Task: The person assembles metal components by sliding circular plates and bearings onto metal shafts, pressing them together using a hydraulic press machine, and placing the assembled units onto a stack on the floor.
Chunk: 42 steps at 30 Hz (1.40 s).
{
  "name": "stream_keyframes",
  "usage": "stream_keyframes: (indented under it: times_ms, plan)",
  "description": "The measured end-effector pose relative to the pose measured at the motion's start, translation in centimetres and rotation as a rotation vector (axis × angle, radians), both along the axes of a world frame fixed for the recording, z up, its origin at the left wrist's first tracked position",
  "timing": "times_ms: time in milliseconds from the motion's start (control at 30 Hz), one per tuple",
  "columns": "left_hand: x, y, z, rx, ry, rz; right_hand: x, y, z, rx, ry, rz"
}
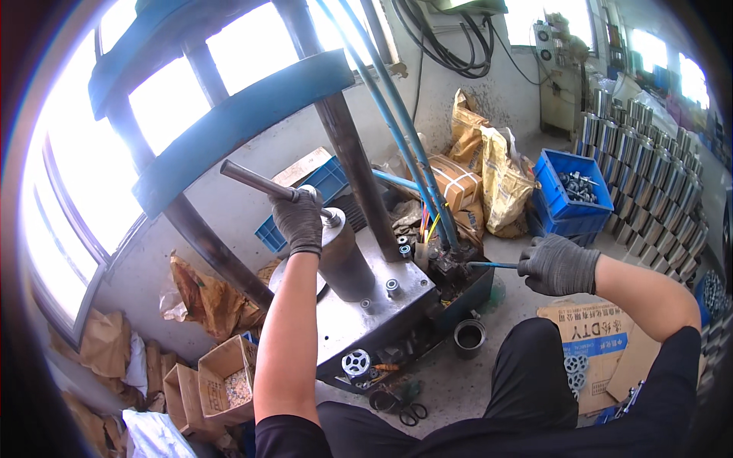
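A strip of grey floor (510, 296) runs between the metal worktop's (340, 324) right edge and the blue crates (574, 200), leaving room around the right hand (561, 265), closed on a thin blue lever (495, 265). Dark, round pillars (357, 156) flank the smooth, upright cylinder (347, 267). Near its top, the left hand (296, 221), also in a knitted grey glove, curls round the lower end of a shiny rod (248, 177).

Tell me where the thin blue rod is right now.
Right of centre in the head view, the blue rod runs from the right hand leftward to the dark mechanism beside the metal plate.
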State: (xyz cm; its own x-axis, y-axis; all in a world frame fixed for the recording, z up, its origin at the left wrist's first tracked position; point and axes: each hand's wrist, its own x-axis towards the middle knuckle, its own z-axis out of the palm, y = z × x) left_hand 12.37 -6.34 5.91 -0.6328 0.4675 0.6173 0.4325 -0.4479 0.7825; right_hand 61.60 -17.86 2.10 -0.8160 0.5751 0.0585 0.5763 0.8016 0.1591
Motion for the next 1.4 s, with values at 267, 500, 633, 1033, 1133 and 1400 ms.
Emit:
stream_keyframes:
  times_ms: [267, 500, 633, 1033, 1133, 1400]
  plan:
    - [1.0, 1.1, -0.1, -0.040, 0.090, -0.007, -3.9, 4.3, 1.3, 0.438, 0.581, 0.052]
    - [0.5, 1.3, -0.1, -0.040, 0.053, -0.106, -7.7, 12.0, 4.8, 0.323, 0.790, -0.171]
    - [-1.1, 1.3, 0.3, -0.010, 0.019, -0.193, -9.8, 14.2, 5.8, 0.259, 0.734, -0.327]
    - [-1.4, 1.9, 1.7, -0.105, 0.013, -0.205, -9.8, 15.1, 5.9, 0.184, 0.678, -0.363]
    - [-0.1, 2.0, 2.9, -0.242, 0.222, -0.093, -9.1, 15.4, 5.5, 0.190, 0.701, -0.342]
    - [-0.2, 3.6, 5.2, -0.506, 0.625, 0.147, -9.0, 12.2, 5.2, 0.158, 0.614, -0.404]
